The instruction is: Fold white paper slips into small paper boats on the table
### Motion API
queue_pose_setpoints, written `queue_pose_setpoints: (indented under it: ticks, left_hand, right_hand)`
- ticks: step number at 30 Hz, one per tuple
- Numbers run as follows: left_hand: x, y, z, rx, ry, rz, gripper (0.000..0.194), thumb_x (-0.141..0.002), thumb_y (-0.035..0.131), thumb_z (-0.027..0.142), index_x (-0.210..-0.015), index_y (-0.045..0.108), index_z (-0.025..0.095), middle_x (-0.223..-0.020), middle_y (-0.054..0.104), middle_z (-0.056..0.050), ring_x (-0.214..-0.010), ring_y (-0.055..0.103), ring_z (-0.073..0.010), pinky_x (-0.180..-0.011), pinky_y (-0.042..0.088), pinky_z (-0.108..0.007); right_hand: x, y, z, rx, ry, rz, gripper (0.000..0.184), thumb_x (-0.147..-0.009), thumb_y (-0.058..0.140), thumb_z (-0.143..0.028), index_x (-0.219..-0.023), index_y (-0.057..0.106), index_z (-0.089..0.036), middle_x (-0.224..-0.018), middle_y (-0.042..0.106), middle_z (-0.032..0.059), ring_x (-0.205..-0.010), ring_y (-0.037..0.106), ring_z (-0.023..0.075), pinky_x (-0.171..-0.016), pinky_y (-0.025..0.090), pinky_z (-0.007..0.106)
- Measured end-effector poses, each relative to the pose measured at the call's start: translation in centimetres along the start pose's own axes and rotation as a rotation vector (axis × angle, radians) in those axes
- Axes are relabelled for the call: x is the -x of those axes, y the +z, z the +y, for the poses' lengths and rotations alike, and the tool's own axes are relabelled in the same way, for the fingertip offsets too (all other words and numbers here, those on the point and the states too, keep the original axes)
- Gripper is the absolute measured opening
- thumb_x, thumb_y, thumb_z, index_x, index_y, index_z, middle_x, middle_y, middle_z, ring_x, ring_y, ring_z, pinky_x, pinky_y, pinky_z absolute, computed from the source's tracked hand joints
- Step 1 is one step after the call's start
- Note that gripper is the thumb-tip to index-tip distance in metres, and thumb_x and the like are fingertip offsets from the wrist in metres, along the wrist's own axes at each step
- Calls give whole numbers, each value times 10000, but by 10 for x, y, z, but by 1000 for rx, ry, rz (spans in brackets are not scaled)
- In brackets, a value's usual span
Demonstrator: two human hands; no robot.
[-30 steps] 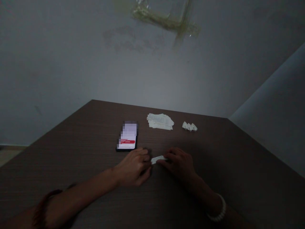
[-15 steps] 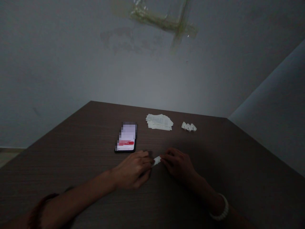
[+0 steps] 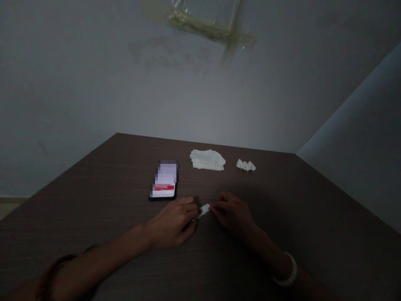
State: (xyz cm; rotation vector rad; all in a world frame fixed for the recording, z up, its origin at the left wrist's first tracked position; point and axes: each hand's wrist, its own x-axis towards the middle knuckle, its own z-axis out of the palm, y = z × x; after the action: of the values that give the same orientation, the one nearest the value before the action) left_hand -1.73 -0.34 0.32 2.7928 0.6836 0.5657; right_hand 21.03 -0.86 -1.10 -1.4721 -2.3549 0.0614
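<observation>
Between my two hands is a small folded piece of white paper (image 3: 204,209), low over the brown table. My left hand (image 3: 177,221) is closed on its left end, the fingers covering that part. The fingertips of my right hand (image 3: 233,212) pinch its right end. Just beyond my left hand lies a lit phone (image 3: 163,179), its screen mostly blurred out. Farther back, a spread stack of printed paper slips (image 3: 207,160) rests on the table. To the right of the stack stand several small folded white paper pieces (image 3: 246,166), set close together in a row.
The brown wooden table (image 3: 94,179) reaches back to a grey wall (image 3: 200,100), with another wall surface (image 3: 360,138) along its right side. Yellowed tape and clear plastic (image 3: 203,27) cling to the wall above. The light is dim.
The view has shifted very slightly, so everything sits a little farther left. Both hands keep hold of the folded paper, and a bit more of it shows under my left fingers.
</observation>
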Motion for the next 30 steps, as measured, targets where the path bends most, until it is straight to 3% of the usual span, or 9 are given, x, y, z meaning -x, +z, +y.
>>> queue_pose_setpoints:
  ticks: [10, 16, 21, 26, 30]
  left_hand:
    - [-1, -3, 3, -68, -25, -28, 118, -837, 458, 134, -858, 573, 151, -848, 607, -74, -821, 522, -216, -724, 448, -344]
    - [1, -2, 4, -94, -40, -46, 124, -843, 464, 127, -888, 578, 146, -897, 615, -79, -864, 515, -229, -778, 434, -371]
    - [2, -2, 2, -74, -24, -34, 153, -852, 458, 125, -902, 601, 147, -883, 629, -79, -847, 516, -227, -778, 425, -370]
    - [3, -2, 1, -89, -8, 22, 173, -869, 465, 137, -905, 633, 159, -951, 657, -67, -858, 505, -231, -767, 406, -371]
    - [2, -3, 3, -112, -50, 17, 171, -885, 478, 168, -879, 649, 169, -994, 640, -66, -900, 497, -240, -778, 399, -379]
  right_hand:
    - [2, -12, 2, 0, -42, -61, 324, -951, 457, -388, -840, 726, -247, -810, 591, 36, -784, 550, 154, -618, 378, 250]
    - [5, -7, 17, -68, -120, -55, 248, -919, 526, -398, -930, 740, -275, -782, 592, 13, -699, 550, 126, -609, 367, 238]
    - [5, -5, 23, -48, -160, -30, 237, -904, 548, -404, -895, 747, -275, -758, 603, 11, -666, 553, 124, -584, 340, 239]
    - [3, -2, 21, 4, -158, 22, 304, -916, 514, -325, -710, 694, -192, -690, 589, 13, -613, 531, 109, -551, 316, 232]
    - [5, -1, 23, 77, -167, 88, 338, -900, 541, -353, -628, 614, -167, -688, 585, 21, -611, 529, 121, -548, 313, 241]
